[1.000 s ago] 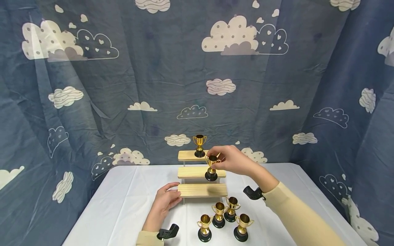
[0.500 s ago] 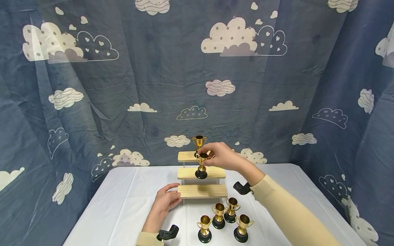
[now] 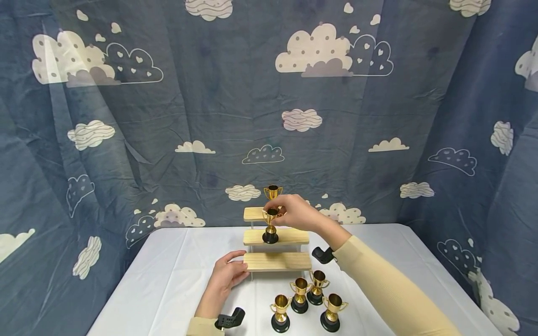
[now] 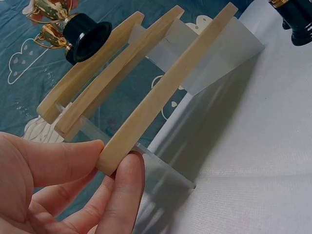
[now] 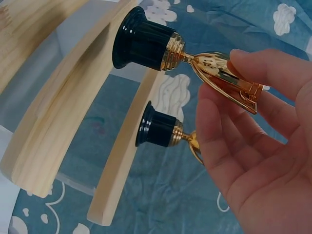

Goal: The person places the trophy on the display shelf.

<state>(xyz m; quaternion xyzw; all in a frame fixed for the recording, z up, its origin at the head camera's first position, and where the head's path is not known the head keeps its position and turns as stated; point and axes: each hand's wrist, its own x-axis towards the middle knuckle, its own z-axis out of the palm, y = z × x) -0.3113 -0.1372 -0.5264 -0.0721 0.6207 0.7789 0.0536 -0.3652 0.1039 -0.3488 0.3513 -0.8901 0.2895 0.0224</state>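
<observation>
Plain cream sleeves (image 3: 380, 285) end beside black wrist-worn devices (image 3: 229, 319).

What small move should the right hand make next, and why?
Probably lower the held trophy onto the middle shelf with the right-hand grip: in the head view it lines up near that shelf's middle, yet the left wrist view shows its black base clear of it, while the left-hand grip holds the front shelf.
</observation>
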